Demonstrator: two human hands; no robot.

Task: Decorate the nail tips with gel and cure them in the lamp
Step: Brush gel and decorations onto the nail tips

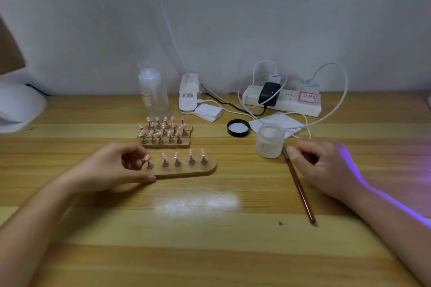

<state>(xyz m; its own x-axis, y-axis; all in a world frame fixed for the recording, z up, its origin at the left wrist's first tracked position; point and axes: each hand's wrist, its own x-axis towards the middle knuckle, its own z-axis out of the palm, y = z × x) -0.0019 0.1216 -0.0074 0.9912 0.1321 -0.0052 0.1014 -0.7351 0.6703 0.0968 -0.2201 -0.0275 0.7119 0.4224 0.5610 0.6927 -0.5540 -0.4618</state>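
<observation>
Holding the front nail stand (186, 171) by its left end, my left hand (116, 165) has its thumb along the near edge and its fingers curled over the far side, next to the leftmost of five pink nail tips (177, 155) on little pegs. That wooden stand lies flat on the desk (210, 251) with its long axis running left to right, and I use it as my landmark.

Just behind it sit more stands (165, 134) crowded with pink tips. To its right stands an open frosted gel jar (270, 140), with the jar's black lid (238, 127) a little further back. A brush (299, 185) lies on the desk right of the stand, handle toward me, bristle end beside the jar.

My right hand (319, 165) hovers at the brush's upper end, fingers loosely curled around nothing that I can see; motion blur makes contact uncertain. It is the nearer hand to the brush, so picking it up probably falls to that side.

Far left of the stand, a white curing lamp (18, 105) sits at the desk's edge.
</observation>
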